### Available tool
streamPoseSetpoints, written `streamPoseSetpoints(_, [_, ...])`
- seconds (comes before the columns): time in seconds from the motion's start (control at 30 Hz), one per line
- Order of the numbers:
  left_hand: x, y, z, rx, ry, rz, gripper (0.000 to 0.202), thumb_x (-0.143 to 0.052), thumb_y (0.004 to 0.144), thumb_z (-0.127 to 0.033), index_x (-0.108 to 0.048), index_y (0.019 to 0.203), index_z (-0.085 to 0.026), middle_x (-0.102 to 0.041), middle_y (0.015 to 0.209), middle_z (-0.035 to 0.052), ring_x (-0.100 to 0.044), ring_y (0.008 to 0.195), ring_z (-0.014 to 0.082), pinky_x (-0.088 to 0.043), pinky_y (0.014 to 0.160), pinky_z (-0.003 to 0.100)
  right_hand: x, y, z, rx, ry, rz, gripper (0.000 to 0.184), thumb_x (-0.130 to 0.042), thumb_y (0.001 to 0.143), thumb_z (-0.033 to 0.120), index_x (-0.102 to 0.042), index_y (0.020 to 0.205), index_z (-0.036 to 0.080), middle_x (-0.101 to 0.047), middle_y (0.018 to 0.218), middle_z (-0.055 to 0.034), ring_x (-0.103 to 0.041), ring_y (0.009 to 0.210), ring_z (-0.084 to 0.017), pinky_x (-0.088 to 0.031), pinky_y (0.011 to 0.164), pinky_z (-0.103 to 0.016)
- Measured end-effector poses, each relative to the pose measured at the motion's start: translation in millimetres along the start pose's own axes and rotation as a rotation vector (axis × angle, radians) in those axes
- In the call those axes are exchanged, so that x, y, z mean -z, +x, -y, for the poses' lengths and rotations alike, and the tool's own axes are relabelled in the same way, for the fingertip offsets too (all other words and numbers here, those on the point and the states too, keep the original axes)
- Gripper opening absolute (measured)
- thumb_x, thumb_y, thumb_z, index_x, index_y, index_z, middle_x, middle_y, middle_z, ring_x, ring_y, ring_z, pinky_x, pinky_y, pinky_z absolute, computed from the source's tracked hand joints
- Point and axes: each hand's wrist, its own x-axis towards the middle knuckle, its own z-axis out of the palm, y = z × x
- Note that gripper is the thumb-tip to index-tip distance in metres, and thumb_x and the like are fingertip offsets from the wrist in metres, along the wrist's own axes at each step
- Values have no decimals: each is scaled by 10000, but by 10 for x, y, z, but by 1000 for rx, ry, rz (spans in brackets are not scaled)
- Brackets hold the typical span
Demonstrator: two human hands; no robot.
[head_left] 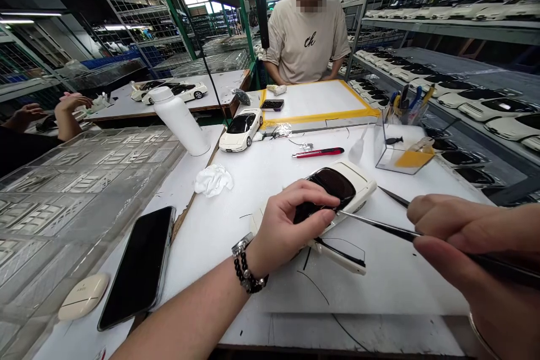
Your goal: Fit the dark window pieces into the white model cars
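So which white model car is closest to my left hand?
The car under your left hand; the others stand farther away, by the taped board, on the rear table and on the shelves.

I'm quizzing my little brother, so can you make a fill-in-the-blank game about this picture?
1. The person's right hand holds slim silver metal tweezers, while the black beaded bracelet circles the person's ____ wrist.
2. Beyond the white model car with dark windows, the slim pen-shaped tool has a body coloured black and ____.
3. In the picture, the flat black-screened phone lies to the ____ of the small rounded cream case.
4. The wide tape edging the flat white surface is coloured ____.

Missing words: left; red; right; yellow.
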Motion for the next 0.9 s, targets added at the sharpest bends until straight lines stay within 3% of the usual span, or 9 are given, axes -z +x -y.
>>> streamPoseSetpoints(0.1, [14, 5, 13, -3, 34, -8, 215, -675, 807, -187, -694, 1020, -213, -595, 972, 60, -541, 886, 162, -452, 837, 305, 44, 31, -34, 11, 16, -63, 248, -673, 738, 68, -489, 646, 207, -507, 554, 16, -479, 466, -134, -433, 496, -351])
streamPoseSetpoints(0.27, [18, 17, 28, -15, 72, -30, 188, -664, 816, -182, -689, 1000, -214, -598, 965, 58, -543, 896, 166, -457, 843, 312, 15, 100, -17, 68, 10, -168, 254, -676, 715, 50, -498, 626, 207, -461, 493, 34, -475, 435, -126, -360, 403, -307])
streamPoseSetpoints(0.43, [10, 12, 15, -102, 178, -38, 186, -663, 808, -141, -681, 982, -204, -597, 939, 57, -553, 910, 168, -451, 853, 313, 14, 80, -32, 75, -7, -242, 232, -706, 688, 59, -538, 682, 219, -480, 540, 29, -556, 506, -172, -430, 503, -362])
streamPoseSetpoints(0.63, [2, 12, -14, -194, 216, 10, 240, -693, 792, -135, -687, 1016, -221, -576, 931, 55, -553, 896, 164, -470, 835, 313, 2, 51, -25, 34, 26, -207, 225, -720, 693, 67, -548, 679, 211, -565, 586, 11, -597, 565, -192, -470, 729, -443])
streamPoseSetpoints(0.8, [-5, 13, -26, -219, 248, 45, 185, -679, 807, -141, -702, 971, -225, -577, 925, 56, -559, 882, 164, -491, 828, 318, 3, 49, -21, 52, 18, -163, 239, -719, 702, 69, -537, 709, 224, -593, 594, 11, -588, 537, -195, -469, 746, -463])
streamPoseSetpoints(0.9, [-5, 21, -47, -229, 299, 43, 135, -673, 807, -139, -705, 913, -217, -580, 910, 52, -563, 854, 158, -500, 802, 307, 16, 36, -27, 43, 18, -132, 235, -720, 709, 86, -532, 706, 227, -590, 588, 17, -557, 494, -181, -475, 673, -448])
